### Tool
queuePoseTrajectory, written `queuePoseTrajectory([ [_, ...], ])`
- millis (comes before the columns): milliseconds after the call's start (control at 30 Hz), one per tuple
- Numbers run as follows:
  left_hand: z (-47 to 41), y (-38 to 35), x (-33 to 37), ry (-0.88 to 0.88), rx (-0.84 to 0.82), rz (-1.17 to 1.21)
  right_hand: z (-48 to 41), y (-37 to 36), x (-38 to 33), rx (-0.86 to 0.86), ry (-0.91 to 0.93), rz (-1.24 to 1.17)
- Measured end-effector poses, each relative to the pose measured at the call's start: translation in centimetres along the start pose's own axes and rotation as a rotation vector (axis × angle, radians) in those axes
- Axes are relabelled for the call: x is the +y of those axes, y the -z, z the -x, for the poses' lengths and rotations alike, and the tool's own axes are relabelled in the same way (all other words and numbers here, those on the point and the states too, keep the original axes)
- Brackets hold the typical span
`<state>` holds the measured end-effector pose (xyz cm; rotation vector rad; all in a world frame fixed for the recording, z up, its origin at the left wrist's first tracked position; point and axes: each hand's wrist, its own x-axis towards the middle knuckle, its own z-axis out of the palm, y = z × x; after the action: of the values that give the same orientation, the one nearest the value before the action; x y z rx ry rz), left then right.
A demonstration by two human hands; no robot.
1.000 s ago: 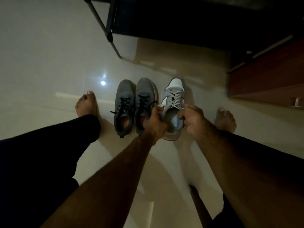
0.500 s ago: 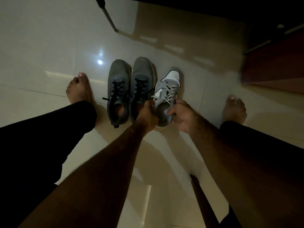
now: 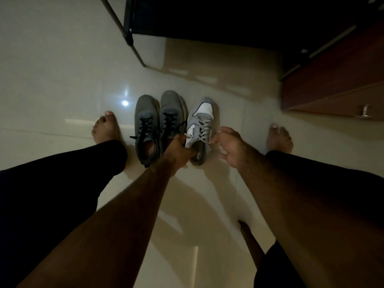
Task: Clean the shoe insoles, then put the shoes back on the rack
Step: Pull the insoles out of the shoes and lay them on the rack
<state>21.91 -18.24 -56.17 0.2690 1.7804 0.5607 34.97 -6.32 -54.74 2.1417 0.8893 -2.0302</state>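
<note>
Three shoes stand side by side on the pale tiled floor, toes pointing away from me. The left two are dark grey sneakers [image 3: 146,129] [image 3: 171,115] with black laces. The third is a grey and white sneaker [image 3: 202,113] with grey laces. My left hand [image 3: 179,150] grips the grey and white sneaker at the left side of its opening, fingers curled over the collar. My right hand [image 3: 229,146] hovers just right of that shoe with fingers loosely spread and holds nothing. No insole is visible.
A dark metal shoe rack [image 3: 129,34] stands at the far edge of the floor, its shelves in shadow. A brown wooden cabinet [image 3: 336,80] with a metal handle is at the right. My bare feet [image 3: 106,127] [image 3: 279,138] flank the shoes.
My right hand has let go of the right side of the grey and white sneaker and drawn slightly to the right. My left hand keeps its grip on the shoe.
</note>
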Motion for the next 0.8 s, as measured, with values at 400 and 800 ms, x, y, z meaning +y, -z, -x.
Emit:
queuePoseTrajectory([
  [400, 11.0, 0.0, 9.0, -0.3, 0.009, 0.249, 13.9, 2.8, -3.1, -0.157, 0.36, -0.033],
  [800, 23.9, 0.3, 18.8, -0.669, 0.004, 0.295, 27.8, 8.0, -8.4, -0.128, 0.836, -0.063],
])
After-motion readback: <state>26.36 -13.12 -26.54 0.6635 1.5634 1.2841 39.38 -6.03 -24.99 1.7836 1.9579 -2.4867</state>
